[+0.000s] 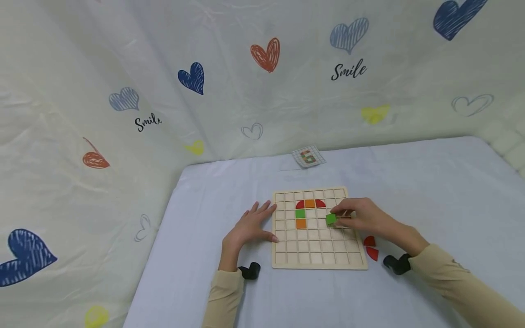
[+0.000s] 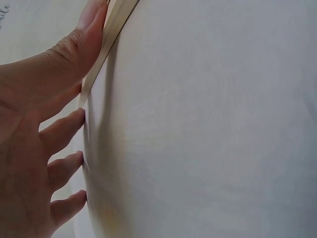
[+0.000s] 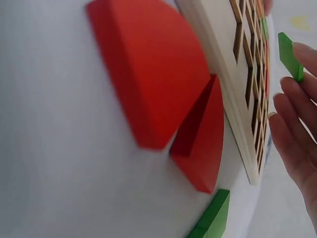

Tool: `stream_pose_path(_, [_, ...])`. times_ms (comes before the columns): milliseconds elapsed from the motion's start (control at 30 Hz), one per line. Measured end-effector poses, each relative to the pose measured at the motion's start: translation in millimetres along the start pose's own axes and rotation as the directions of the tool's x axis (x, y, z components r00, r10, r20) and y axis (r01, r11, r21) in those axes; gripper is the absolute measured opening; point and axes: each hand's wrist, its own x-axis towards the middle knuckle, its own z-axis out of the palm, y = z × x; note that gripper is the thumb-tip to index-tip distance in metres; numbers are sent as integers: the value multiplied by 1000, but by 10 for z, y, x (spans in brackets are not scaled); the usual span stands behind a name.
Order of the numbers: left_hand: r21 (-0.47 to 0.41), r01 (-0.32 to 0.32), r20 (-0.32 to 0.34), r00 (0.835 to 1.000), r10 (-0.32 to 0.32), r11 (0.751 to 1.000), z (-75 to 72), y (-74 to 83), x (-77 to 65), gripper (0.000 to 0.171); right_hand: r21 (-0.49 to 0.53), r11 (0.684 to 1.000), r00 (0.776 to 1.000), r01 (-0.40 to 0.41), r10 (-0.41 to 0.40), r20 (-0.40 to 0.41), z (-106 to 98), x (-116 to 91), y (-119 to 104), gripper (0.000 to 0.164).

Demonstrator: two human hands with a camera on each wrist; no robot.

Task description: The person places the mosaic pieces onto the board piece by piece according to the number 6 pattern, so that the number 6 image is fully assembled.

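My right hand point(image 1: 365, 216) pinches a green square tile point(image 1: 331, 219) over the wooden grid board point(image 1: 320, 260), right of its middle. In the right wrist view the same tile point(image 3: 289, 57) sits between thumb and fingertips. My left hand point(image 1: 249, 228) spreads its fingers at the board's left side, the thumb point(image 2: 91, 29) against the edge. Set in the grid are an orange square point(image 1: 309, 203) between two rounded red pieces, a green square point(image 1: 300, 213) beneath the left one, and an orange square point(image 1: 301, 223) below that.
Two red quarter-round pieces point(image 3: 153, 64) lie off the board's right edge, with a green piece point(image 3: 214, 218) near them in the right wrist view. A card with a coloured grid pattern point(image 1: 308, 156) rests at the back of the white-covered table point(image 1: 205, 255), before a heart-printed cloth.
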Motion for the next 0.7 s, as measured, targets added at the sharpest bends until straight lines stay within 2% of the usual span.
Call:
stream_pose_path(333, [3, -2, 3, 1000, 2, 1000, -5, 19, 10, 103, -13, 1000, 1000, -11, 11, 25, 76, 95, -68, 24])
stream_pose_path(600, [-3, 4, 6, 1000, -4, 1000, 6, -4, -16, 102, -7, 999, 998, 46, -46, 35, 145, 193, -120, 24])
stream_pose_path(700, [-5, -3, 1, 1000, 3, 1000, 7, 1, -16, 101, -5, 999, 998, 44, -44, 45, 161, 231, -135, 24])
